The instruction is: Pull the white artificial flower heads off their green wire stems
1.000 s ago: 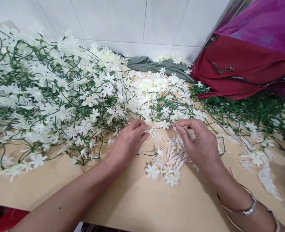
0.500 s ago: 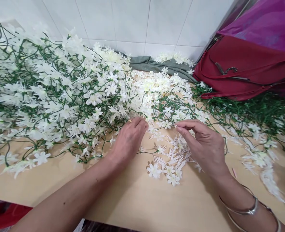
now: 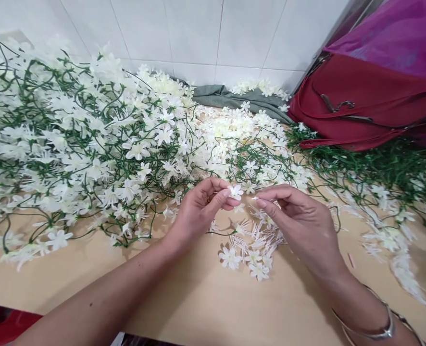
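Observation:
My left hand [image 3: 202, 206] pinches a white artificial flower [image 3: 235, 192] between thumb and fingers, its petals turned to the right. Just across from it, my right hand [image 3: 299, 216] is closed in a pinch, with a small white tip [image 3: 255, 198] showing at the fingertips; I cannot make out what it belongs to. A narrow gap separates the two hands. Below them on the table lie loose white stamen pieces [image 3: 261, 235] and several flower heads, one of them a flat white flower [image 3: 229, 258].
A large heap of white flowers on green stems [image 3: 90, 139] fills the left side. Green stems [image 3: 371, 156] lie at right under a red bag [image 3: 364, 105]. Grey-green cloth [image 3: 213, 93] runs along the tiled wall [image 3: 194, 33]. The tabletop [image 3: 198, 293] is light wood.
My left hand has turned palm-up and now holds a white flower in its fingertips. My right hand has shifted slightly left and down, still pinching.

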The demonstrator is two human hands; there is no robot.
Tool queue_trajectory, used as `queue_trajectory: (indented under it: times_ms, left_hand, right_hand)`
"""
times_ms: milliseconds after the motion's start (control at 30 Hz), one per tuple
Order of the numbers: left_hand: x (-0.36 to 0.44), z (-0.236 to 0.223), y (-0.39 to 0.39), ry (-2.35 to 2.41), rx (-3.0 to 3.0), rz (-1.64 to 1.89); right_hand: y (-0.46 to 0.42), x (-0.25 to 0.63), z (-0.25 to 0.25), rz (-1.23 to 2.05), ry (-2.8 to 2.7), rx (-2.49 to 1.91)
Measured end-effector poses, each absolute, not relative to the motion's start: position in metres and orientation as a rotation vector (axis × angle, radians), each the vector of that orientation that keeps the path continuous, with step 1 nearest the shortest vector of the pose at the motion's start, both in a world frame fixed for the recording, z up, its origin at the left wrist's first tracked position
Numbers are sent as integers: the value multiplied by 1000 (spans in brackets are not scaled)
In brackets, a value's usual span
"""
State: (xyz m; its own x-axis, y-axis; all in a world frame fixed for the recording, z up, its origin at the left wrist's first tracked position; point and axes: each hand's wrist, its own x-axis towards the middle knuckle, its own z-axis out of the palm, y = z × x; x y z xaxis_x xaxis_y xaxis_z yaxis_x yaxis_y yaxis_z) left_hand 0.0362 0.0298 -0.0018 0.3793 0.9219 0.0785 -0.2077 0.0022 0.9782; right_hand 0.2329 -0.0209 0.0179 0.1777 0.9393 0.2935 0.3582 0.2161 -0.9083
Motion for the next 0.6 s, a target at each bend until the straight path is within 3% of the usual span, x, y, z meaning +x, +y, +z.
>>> queue_trajectory:
  times_ms: [600]
  left_hand:
    - [44,-2,19,726,1222,1006]
  right_hand:
    - [-22,220,11,948,-1364,-1224]
